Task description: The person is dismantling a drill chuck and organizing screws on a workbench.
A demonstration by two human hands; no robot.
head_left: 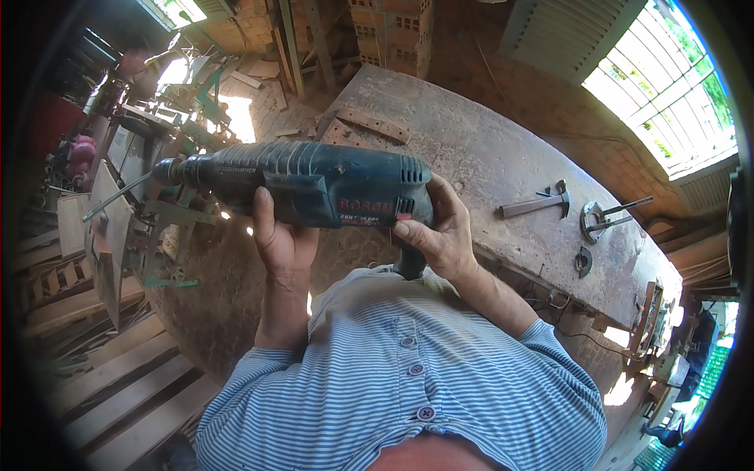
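A dark green rotary hammer drill [314,184] is held sideways in front of my chest. Its long metal bit [118,195] points to the left, angled slightly down. My left hand [281,235] supports the body from below near the front, thumb up along the near side. At the rear, my right hand [444,231] wraps round the handle, its thumb by a red switch on the housing. The fingers behind the tool are mostly hidden.
Beyond the drill stands a worn workbench [479,141]. On it lie a hammer [538,206], a round metal fitting with two rods [605,220], a small dark curved piece [583,262] and drilled wooden pieces [373,124]. Cluttered machinery [177,125] and wooden slats [129,392] are at left.
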